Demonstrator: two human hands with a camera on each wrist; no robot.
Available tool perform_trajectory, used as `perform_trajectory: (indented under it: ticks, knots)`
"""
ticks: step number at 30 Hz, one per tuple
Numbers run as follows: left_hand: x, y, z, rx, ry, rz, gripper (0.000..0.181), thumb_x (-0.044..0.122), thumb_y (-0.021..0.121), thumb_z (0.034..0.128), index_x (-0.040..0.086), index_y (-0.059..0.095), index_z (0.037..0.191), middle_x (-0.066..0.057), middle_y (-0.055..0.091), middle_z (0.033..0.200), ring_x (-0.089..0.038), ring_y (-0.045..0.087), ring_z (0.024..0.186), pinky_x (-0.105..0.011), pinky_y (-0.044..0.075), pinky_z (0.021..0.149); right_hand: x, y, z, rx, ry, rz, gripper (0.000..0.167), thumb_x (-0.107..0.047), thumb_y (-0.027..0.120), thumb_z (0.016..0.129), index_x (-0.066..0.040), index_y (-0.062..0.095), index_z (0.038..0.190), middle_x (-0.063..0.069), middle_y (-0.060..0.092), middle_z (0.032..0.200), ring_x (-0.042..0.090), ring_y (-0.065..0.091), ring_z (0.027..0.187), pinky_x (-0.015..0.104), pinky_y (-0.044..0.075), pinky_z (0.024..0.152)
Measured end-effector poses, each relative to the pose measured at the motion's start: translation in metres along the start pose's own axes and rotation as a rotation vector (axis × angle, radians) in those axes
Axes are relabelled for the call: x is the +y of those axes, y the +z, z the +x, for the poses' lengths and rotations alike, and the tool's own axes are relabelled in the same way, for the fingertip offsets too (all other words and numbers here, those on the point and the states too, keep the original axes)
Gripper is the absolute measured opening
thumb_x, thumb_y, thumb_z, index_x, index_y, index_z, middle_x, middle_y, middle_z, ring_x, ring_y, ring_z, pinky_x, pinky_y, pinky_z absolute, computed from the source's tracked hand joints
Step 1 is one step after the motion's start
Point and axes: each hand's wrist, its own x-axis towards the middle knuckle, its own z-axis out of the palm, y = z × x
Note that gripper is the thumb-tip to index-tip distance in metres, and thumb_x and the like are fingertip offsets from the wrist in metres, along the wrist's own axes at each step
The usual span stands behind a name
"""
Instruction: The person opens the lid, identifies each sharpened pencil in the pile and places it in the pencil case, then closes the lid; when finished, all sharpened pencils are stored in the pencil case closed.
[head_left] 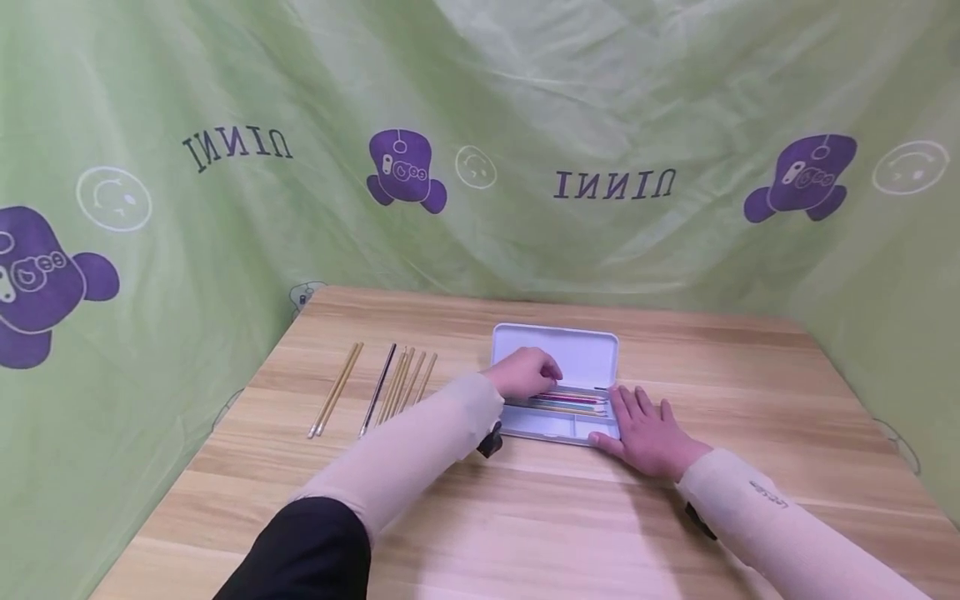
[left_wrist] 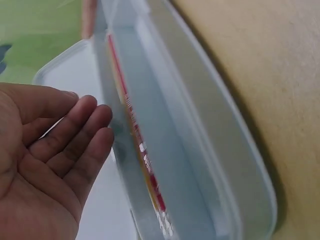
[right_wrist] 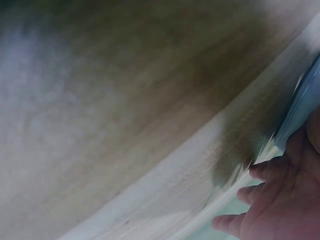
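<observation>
A white pencil case (head_left: 536, 424) lies on the table with its lid (head_left: 588, 354) raised at the back. Several pencils (head_left: 573, 409) are inside, lying lengthwise; a red one (left_wrist: 136, 125) shows along the case's inner wall in the left wrist view. My left hand (head_left: 525, 372) is over the back of the case, in front of the lid, with fingers loosely bent and nothing visible between them. The right hand (head_left: 651, 435) rests at the case's right end, fingers spread, thumb by the front corner. Its fingers (right_wrist: 267, 170) appear extended in the right wrist view.
Left of the case, two tan pencils (head_left: 335, 392) lie side by side on the wooden table (head_left: 540, 517). Between them and my left forearm are a dark pencil (head_left: 378, 389) and several more tan pencils (head_left: 397, 386). A green printed curtain (head_left: 525, 250) hangs behind the table.
</observation>
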Motion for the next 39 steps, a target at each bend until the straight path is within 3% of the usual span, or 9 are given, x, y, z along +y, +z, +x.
perform_trajectory:
  ticks: [3,8,15,20,25,31,36,39]
  knots:
    - [-0.002,-0.014,-0.011,0.049,-0.023,-0.108,0.022,0.003,0.065,0.094,-0.001,0.076,0.112,-0.009,0.077,0.106,-0.017,0.069,0.097,-0.023,0.053,0.089,-0.004,-0.006,-0.001,-0.023,0.012,0.009,0.101,-0.067,0.045,0.101,0.015,0.022,0.155,0.04,0.026,0.158,0.062,0.019,0.144,0.081,0.011,0.111]
    - [-0.009,-0.043,-0.044,0.13,-0.088,-0.282,0.026,0.003,0.063,0.097,-0.008,0.069,0.12,-0.018,0.074,0.109,-0.026,0.07,0.1,-0.028,0.057,0.089,-0.009,-0.013,-0.001,-0.046,0.022,0.007,0.1,-0.064,0.048,0.101,0.015,0.022,0.155,0.039,0.025,0.158,0.062,0.018,0.144,0.081,0.012,0.111]
    - [-0.044,-0.078,-0.087,0.287,-0.256,-0.478,0.037,0.005,0.062,0.0995,-0.011,0.06,0.132,-0.025,0.068,0.123,-0.035,0.066,0.111,-0.038,0.055,0.097,-0.005,-0.007,0.001,-0.044,0.016,0.008,0.101,-0.066,0.048,0.101,0.015,0.023,0.155,0.039,0.025,0.159,0.062,0.016,0.145,0.08,0.009,0.112]
    - [-0.069,-0.094,-0.111,0.387,-0.347,-0.578,0.04,0.003,0.056,0.1026,-0.017,0.052,0.137,-0.033,0.059,0.132,-0.042,0.061,0.12,-0.043,0.052,0.104,0.001,-0.003,0.003,-0.035,0.01,0.0,0.102,-0.068,0.046,0.101,0.015,0.022,0.156,0.039,0.023,0.16,0.061,0.014,0.146,0.08,0.006,0.112]
    - [-0.09,-0.097,-0.131,0.455,-0.45,-0.535,0.038,0.0,0.054,0.101,-0.019,0.052,0.134,-0.035,0.059,0.131,-0.044,0.061,0.118,-0.048,0.051,0.104,0.001,-0.005,0.004,-0.038,0.003,0.014,0.103,-0.068,0.045,0.1,0.015,0.022,0.155,0.04,0.023,0.159,0.062,0.015,0.145,0.081,0.007,0.111]
    - [-0.108,-0.089,-0.149,0.487,-0.582,-0.487,0.041,-0.006,0.054,0.0906,-0.019,0.055,0.129,-0.031,0.061,0.123,-0.038,0.063,0.104,-0.047,0.054,0.097,0.004,-0.004,0.005,-0.045,0.01,-0.002,0.105,-0.072,0.041,0.1,0.014,0.021,0.156,0.039,0.022,0.16,0.061,0.014,0.146,0.08,0.006,0.112]
    - [-0.115,-0.078,-0.158,0.523,-0.636,-0.521,0.04,-0.005,0.059,0.089,-0.016,0.057,0.127,-0.029,0.062,0.121,-0.03,0.063,0.097,-0.041,0.055,0.092,-0.002,-0.01,0.003,-0.061,0.019,0.021,0.104,-0.07,0.044,0.1,0.014,0.02,0.156,0.04,0.021,0.16,0.061,0.013,0.146,0.079,0.005,0.113]
    - [-0.118,-0.072,-0.162,0.526,-0.653,-0.524,0.038,-0.004,0.059,0.0909,-0.016,0.059,0.127,-0.029,0.063,0.121,-0.031,0.064,0.099,-0.039,0.056,0.09,-0.003,-0.01,0.002,-0.062,0.014,0.026,0.105,-0.071,0.044,0.1,0.014,0.021,0.156,0.04,0.021,0.159,0.062,0.013,0.146,0.08,0.005,0.112]
